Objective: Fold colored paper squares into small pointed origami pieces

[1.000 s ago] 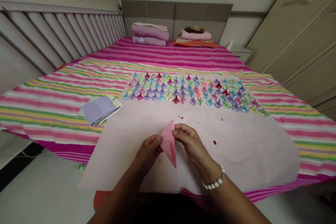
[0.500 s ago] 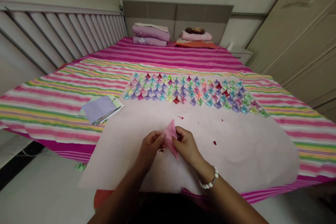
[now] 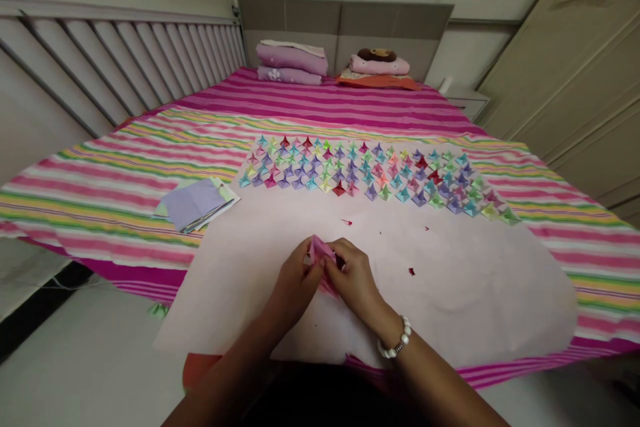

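A pink folded paper piece (image 3: pixel 321 248) is held between my two hands, above a large pale sheet (image 3: pixel 240 267). My left hand (image 3: pixel 300 273) is closed on its left side, thumb pressed against the paper. From the right, my right hand (image 3: pixel 353 270) pinches it too, thumb and fingers together; a white bead bracelet is on that wrist. The lower part of the pink paper is partly hidden by the fingers. Beyond the hands, several rows of small folded paper shapes (image 3: pixel 353 173) in many colours stand on the sheet.
A stack of coloured paper squares (image 3: pixel 195 203) lies at the sheet's left edge. Small dark red scraps (image 3: pixel 412 271) are scattered on the sheet. Striped cloth (image 3: pixel 125 187) covers the bed. Folded bedding (image 3: pixel 293 63) sits by the headboard, and a slatted rail (image 3: pixel 125 67) runs along the left.
Both hands have drawn closer together around the pink paper. Its long pointed shape is now bent and more covered by the fingers. The view has shifted slightly.
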A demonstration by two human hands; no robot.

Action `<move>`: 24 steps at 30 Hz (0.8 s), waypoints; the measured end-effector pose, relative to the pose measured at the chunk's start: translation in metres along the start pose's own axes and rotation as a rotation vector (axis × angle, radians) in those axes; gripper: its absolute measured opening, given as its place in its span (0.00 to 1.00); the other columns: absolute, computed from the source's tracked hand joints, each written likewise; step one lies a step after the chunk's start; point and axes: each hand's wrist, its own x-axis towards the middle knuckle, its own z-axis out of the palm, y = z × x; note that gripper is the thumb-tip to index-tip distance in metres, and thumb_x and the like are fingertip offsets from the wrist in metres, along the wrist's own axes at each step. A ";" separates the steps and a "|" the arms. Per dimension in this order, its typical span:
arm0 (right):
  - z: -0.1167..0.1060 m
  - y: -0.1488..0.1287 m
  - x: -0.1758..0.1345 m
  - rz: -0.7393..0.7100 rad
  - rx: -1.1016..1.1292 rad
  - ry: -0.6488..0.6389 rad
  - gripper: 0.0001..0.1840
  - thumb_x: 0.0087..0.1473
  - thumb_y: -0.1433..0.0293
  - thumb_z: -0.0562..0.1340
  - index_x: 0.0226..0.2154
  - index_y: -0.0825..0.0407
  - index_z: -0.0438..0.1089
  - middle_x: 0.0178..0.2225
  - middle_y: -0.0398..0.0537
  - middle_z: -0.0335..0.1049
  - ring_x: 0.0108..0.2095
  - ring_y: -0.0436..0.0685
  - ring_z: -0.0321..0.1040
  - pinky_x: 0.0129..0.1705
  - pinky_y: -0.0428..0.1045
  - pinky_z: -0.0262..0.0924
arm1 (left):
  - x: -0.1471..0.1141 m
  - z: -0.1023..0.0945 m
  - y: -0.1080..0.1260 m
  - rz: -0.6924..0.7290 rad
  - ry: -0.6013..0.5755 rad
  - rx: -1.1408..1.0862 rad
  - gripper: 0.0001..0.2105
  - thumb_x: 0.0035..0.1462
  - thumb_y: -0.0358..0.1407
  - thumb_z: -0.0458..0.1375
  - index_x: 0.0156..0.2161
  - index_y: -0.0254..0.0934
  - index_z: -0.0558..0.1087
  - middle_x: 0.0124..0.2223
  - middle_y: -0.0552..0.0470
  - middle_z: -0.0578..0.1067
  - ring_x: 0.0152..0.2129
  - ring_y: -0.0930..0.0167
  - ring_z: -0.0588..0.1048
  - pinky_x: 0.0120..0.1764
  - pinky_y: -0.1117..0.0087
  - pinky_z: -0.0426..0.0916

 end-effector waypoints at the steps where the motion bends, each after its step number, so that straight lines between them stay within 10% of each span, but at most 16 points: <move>1: 0.000 0.001 0.000 -0.004 0.007 -0.001 0.14 0.49 0.80 0.55 0.31 0.50 0.74 0.29 0.46 0.68 0.31 0.55 0.65 0.33 0.49 0.58 | 0.001 -0.001 0.000 -0.007 0.022 0.037 0.16 0.49 0.32 0.56 0.46 0.38 0.73 0.25 0.54 0.73 0.20 0.71 0.69 0.25 0.71 0.62; 7: 0.000 0.004 0.000 0.013 0.069 0.009 0.19 0.48 0.82 0.54 0.34 0.49 0.76 0.32 0.48 0.71 0.35 0.56 0.67 0.38 0.50 0.61 | 0.008 -0.003 -0.008 -0.036 0.155 0.060 0.24 0.41 0.25 0.56 0.48 0.36 0.72 0.37 0.48 0.77 0.31 0.66 0.74 0.33 0.67 0.68; 16: 0.006 0.025 0.000 0.235 0.307 0.074 0.13 0.41 0.76 0.57 0.29 0.51 0.74 0.29 0.45 0.73 0.29 0.54 0.66 0.31 0.48 0.59 | 0.014 -0.008 -0.014 -0.187 0.037 -0.114 0.18 0.42 0.28 0.57 0.42 0.31 0.75 0.27 0.53 0.77 0.19 0.73 0.72 0.27 0.70 0.69; 24: 0.000 0.027 0.004 0.461 0.649 0.052 0.06 0.42 0.69 0.65 0.27 0.52 0.75 0.22 0.42 0.71 0.25 0.51 0.64 0.30 0.47 0.59 | 0.013 -0.015 -0.009 -0.303 -0.158 -0.519 0.13 0.48 0.36 0.63 0.39 0.31 0.78 0.34 0.46 0.80 0.32 0.68 0.77 0.37 0.69 0.71</move>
